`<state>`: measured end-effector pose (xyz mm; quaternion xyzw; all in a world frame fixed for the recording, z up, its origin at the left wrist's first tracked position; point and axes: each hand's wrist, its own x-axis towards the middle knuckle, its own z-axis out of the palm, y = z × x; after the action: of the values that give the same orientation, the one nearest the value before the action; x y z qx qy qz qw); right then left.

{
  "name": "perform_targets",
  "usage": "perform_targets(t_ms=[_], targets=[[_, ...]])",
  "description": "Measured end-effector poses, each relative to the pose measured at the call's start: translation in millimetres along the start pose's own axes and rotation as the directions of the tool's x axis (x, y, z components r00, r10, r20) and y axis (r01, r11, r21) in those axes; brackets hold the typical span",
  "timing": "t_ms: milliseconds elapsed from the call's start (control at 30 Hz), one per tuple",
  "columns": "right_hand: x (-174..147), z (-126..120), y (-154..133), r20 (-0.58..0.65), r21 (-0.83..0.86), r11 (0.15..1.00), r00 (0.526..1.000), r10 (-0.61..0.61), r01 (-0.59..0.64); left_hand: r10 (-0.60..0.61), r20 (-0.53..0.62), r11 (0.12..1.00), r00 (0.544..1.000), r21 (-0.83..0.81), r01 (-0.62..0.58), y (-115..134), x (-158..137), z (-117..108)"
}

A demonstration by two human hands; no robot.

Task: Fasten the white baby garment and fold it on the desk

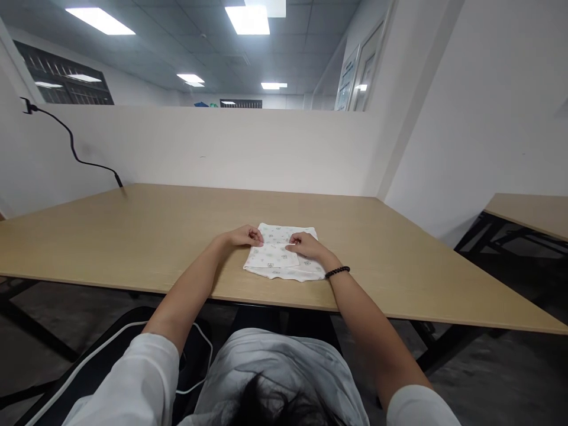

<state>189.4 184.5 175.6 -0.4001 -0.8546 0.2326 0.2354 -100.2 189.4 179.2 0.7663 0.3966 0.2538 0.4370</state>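
Observation:
A white cloth with a small grey print lies on the wooden table, near its front edge. Part of it is folded over, so a smaller layer rests on a wider one with a wavy front edge. My left hand is closed, its fingertips pinching the cloth at the left side. On the fold's right part, my right hand has thumb and fingers pinched on the fabric. A dark beaded bracelet circles my right wrist. Whether the cloth is a garment I cannot tell.
A black gooseneck holder rises at the table's far left corner. Behind the table stands a low white partition. Another table is off to the right. A white cable runs over the dark chair at lower left.

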Motion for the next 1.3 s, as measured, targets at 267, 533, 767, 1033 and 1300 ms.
perform_targets(t_ms=[267, 533, 767, 1033, 1300], targets=[[-5, -6, 5, -0.006, -0.148, 0.989, 1.0, -0.012, 0.011, 0.015, 0.03, 0.979, 0.999, 0.204, -0.021, 0, 1, -2], [-35, -5, -16, 0.039, -0.211, 0.941, 0.964, -0.262, 0.265, 0.122, -0.035, 0.851, 0.992, 0.518, -0.086, 45, -34, 17], [-98, 9, -29, 0.222, -0.271, 0.94, 0.964, -0.149, 0.208, -0.002, -0.011, 0.825, 1.0, 0.564, 0.008, 33, -99, 75], [-151, 1, -38, 0.236, -0.298, 0.914, 0.949, -0.208, 0.274, 0.101, -0.016, 0.781, 0.995, 0.621, -0.069, 48, -154, 98], [-190, 20, -17, -0.033, -0.29, 0.877, 0.912, -0.409, 0.383, 0.225, -0.067, 0.843, 0.972, 0.514, -0.159, 60, -173, 96]])
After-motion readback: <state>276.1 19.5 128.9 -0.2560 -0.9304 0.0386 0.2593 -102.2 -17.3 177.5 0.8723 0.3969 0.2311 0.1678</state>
